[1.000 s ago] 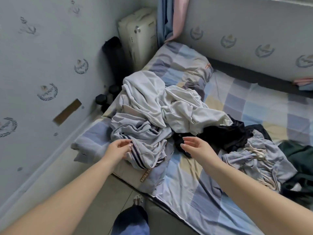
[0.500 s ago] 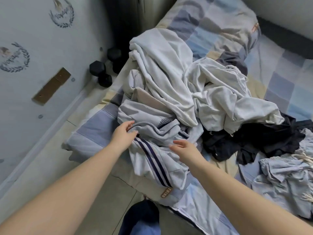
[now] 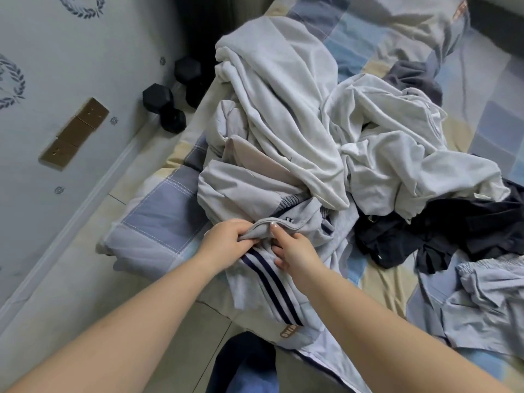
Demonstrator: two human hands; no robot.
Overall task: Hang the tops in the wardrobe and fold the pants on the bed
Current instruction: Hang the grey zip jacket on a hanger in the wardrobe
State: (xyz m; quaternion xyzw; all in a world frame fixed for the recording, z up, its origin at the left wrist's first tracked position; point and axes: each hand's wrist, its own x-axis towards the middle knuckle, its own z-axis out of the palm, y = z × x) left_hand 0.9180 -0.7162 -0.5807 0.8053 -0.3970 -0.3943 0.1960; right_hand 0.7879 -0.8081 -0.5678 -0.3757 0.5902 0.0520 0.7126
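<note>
a tan patch (image 3: 289, 331) with pale letters sits on the striped garment (image 3: 272, 282) at 6 o'clock; unreadable.

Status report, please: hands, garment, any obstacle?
Left hand and right hand both grip the striped grey garment at its edge. Garment on bed. White clothes pile lies over its far part.

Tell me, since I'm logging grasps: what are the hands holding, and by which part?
Both the left hand and right hand pinch the grey striped garment at its folded top edge.
</note>
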